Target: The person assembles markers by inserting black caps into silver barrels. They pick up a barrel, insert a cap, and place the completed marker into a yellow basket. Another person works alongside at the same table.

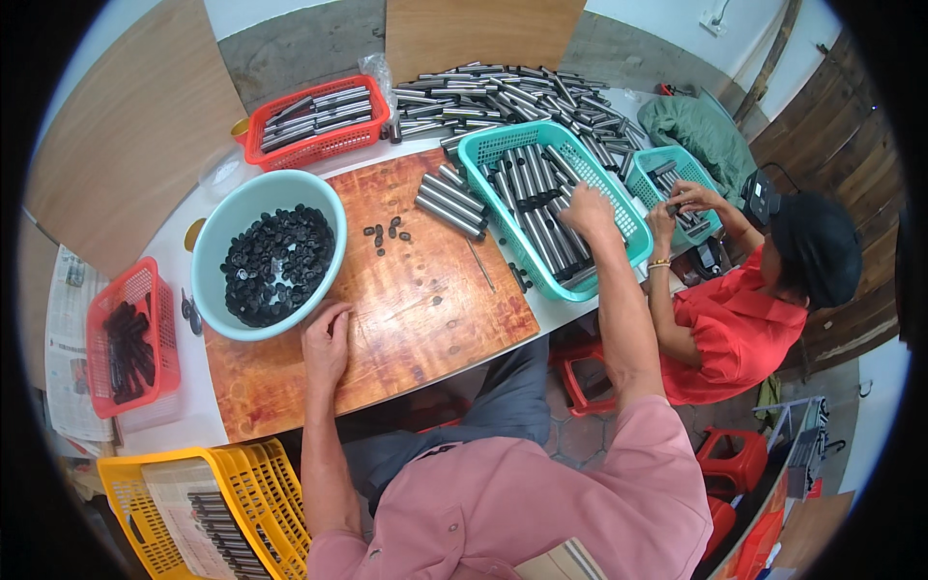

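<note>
Pink-shirted torso and two bare forearms nearest, coming up from the bottom edge. Left hand (pixel 327 340) lies on the wooden board (pixel 425 309) near its front-left part, fingers loosely curled, grasping nothing, just beside the rim of the pale green bowl (pixel 208 253) full of black caps (pixel 275 263). Right hand (pixel 588 210) is stretched out over the teal basket (pixel 493 147) at the board's right edge, fingers bent down onto the metal tubes (pixel 541 208) inside; whether it has clenched one I cannot tell, fingertips hidden.

Key relation: the tubes lie right under the right hand, long axes running roughly near-to-far and leaning leftward as they go, so across the fingers. Right hand is far nearer; left hand is well apart, across the board.

A few loose caps (pixel 385 235) sit mid-board, a short row of tubes (pixel 449 203) at the far edge touching the basket. Big tube pile (pixel 512 97) behind. Red basket (pixel 314 121) of tubes at the table's far-left, small red basket (pixel 130 338) of dark pieces on the left, yellow crate (pixel 208 512) at the near-left. Another person in red (pixel 735 329) works at a smaller teal basket (pixel 677 179) on the right.
</note>
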A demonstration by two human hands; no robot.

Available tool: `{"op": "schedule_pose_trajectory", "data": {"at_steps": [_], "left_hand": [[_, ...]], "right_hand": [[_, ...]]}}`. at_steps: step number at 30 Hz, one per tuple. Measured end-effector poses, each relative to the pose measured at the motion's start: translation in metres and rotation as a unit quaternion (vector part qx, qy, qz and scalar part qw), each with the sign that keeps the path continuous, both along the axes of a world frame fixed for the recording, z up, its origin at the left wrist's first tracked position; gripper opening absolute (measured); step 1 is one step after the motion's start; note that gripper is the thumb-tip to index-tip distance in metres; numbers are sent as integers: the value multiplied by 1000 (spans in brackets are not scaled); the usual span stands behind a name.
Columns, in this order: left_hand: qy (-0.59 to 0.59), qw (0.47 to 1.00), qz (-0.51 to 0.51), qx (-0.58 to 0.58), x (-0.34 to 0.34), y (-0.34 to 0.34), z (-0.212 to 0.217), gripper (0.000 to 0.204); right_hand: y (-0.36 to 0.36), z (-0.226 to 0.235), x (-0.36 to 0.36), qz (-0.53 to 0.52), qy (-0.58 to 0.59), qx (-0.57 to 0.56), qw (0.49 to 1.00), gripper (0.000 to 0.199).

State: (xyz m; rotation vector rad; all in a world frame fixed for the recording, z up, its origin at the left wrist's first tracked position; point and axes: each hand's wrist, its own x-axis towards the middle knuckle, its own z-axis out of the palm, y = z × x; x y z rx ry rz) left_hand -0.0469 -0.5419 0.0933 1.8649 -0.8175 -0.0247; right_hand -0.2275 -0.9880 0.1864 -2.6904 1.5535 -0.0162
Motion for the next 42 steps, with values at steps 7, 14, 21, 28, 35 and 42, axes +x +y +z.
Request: {"op": "schedule_pose_trajectory", "data": {"at_steps": [7,14,21,28,35,42], "left_hand": [[-3,1000,6,-2,2,2,-3,16],[17,1000,12,1,0,4,-2,17],[-6,1000,9,-11,3,5,-5,17],[55,998,8,0,0,5,4,15],[24,1000,9,-5,2,2,-6,18],[4,1000,15,9,3,6,-4,18]], "right_hand": [[-10,-38,-14,-18,11,63,998,68],[-15,-41,-12,-2,-5,77,997,58],[-12,-40,-15,-10,-39,65,997,60],[-2,-30,-19,1,-55,56,997,62],[2,-8,-26,4,-190,-46,981,55],[126,68,37,167,-289,68,940,63]]}}
